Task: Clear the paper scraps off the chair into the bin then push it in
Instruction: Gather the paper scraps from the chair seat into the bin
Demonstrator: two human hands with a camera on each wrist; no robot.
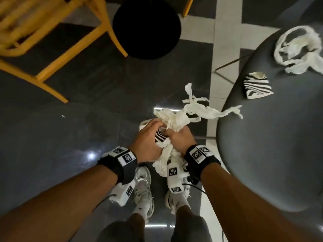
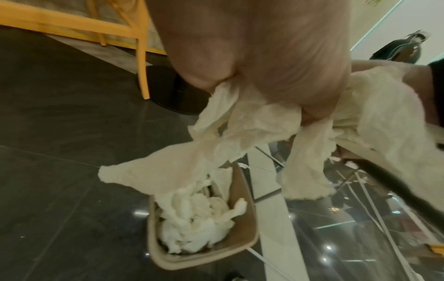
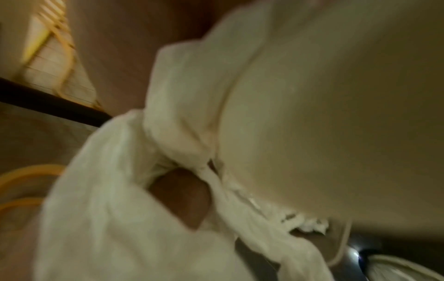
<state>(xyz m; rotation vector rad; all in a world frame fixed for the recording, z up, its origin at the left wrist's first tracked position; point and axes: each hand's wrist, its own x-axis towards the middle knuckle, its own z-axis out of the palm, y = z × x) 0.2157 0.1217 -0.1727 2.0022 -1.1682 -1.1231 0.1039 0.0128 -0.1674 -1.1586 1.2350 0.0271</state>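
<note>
Both hands (image 1: 166,137) grip paper scraps (image 1: 176,117) (no legible labels) over bin (image 2: 250,233).

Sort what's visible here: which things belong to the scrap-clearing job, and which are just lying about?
Part of the job:
- paper bundle gripped by left hand and right hand
- bin, already holding scraps
- grey chair
- loose strips and striped scrap on its seat

Lying about:
- yellow chair
- black round base

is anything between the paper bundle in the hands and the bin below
Nothing visible. The paper bundle, gripped by the left hand and right hand, hangs right above the open bin, which already holds scraps.
</note>
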